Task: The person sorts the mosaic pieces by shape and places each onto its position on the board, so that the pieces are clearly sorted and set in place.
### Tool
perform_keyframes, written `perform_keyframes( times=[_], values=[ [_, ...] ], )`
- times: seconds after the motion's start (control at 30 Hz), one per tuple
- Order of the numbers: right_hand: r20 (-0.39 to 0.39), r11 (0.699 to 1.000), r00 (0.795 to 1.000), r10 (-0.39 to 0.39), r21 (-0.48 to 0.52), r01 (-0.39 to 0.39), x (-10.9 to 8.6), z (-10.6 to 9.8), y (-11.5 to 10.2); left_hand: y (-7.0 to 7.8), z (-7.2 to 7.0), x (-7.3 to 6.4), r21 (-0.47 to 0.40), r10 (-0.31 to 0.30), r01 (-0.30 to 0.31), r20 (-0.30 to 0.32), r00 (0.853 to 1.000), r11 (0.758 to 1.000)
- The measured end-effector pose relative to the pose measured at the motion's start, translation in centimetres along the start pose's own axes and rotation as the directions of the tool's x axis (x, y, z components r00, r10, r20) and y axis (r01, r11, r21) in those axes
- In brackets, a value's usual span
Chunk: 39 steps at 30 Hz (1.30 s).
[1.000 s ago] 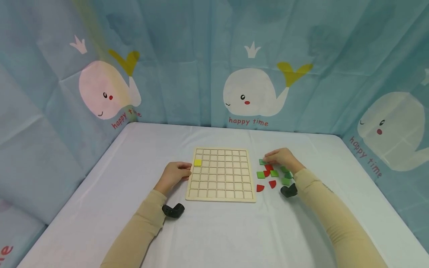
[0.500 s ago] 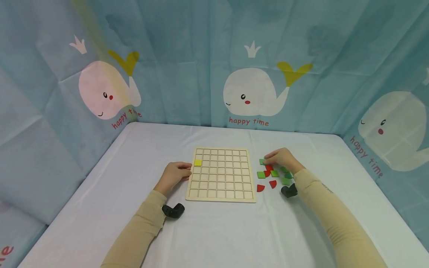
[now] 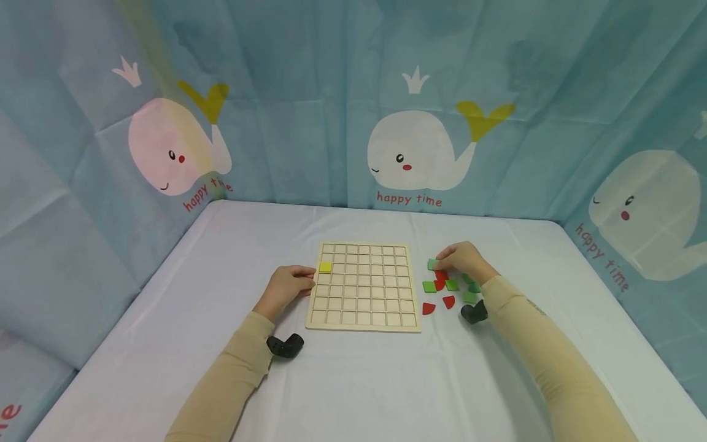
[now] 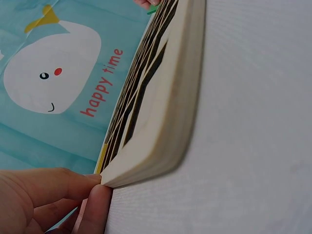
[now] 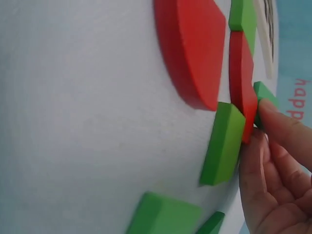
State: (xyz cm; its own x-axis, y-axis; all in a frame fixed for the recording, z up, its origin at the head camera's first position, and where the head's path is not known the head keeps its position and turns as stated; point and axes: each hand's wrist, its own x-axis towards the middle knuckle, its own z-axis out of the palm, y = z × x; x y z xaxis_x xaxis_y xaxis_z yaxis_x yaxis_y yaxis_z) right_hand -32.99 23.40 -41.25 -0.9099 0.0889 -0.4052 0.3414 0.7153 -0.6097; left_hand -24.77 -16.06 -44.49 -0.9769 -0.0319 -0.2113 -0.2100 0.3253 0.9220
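Note:
A pale wooden grid board (image 3: 364, 286) lies flat on the white table, with one yellow square tile (image 3: 325, 267) in its left column. My left hand (image 3: 284, 287) grips the board's left edge, thumb and fingers at the rim in the left wrist view. Right of the board, my right hand (image 3: 466, 258) pinches a green square tile (image 5: 263, 92) between finger and thumb. Just below that hand are a red quarter-round piece (image 5: 241, 73) and another green tile (image 5: 224, 144). The palm hides part of the pile in the head view.
Several loose green and red pieces lie right of the board, including a green tile (image 3: 429, 286) and red quarter-rounds (image 3: 428, 309). Black wrist devices (image 3: 285, 345) sit at both sleeves. A blue whale-print curtain (image 3: 309, 123) closes off the table's back and sides.
Almost nothing differs. My right hand stays at the green tile with only a very slight shift, and the left hand keeps its place at the board. The head view tilts a little.

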Motion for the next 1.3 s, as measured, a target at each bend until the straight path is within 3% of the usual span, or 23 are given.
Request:
perform_keyframes(
  times=[0.37,0.73,1.03,1.3],
  values=[
    [0.048,0.99,0.997,-0.055,0.13,0.049,-0.6,0.2,-1.7,0.2,-0.2,0.0,-0.007,-0.009,0.009,0.011,1.0,1.0],
    [0.109,0.939,0.979,-0.17,0.32,0.127,-1.0,3.7,-6.0,0.1,-0.2,0.0,-0.014,-0.015,0.015,0.007,1.0,1.0],
    [0.14,0.911,0.956,-0.259,0.363,0.194,-1.5,6.1,-8.4,0.2,-0.3,0.0,-0.013,-0.005,0.005,0.004,1.0,1.0],
    [0.166,0.908,0.949,-0.267,0.375,0.19,-1.9,7.9,-10.4,-0.1,-0.2,0.1,-0.015,-0.003,0.003,0.007,1.0,1.0]
  ],
)
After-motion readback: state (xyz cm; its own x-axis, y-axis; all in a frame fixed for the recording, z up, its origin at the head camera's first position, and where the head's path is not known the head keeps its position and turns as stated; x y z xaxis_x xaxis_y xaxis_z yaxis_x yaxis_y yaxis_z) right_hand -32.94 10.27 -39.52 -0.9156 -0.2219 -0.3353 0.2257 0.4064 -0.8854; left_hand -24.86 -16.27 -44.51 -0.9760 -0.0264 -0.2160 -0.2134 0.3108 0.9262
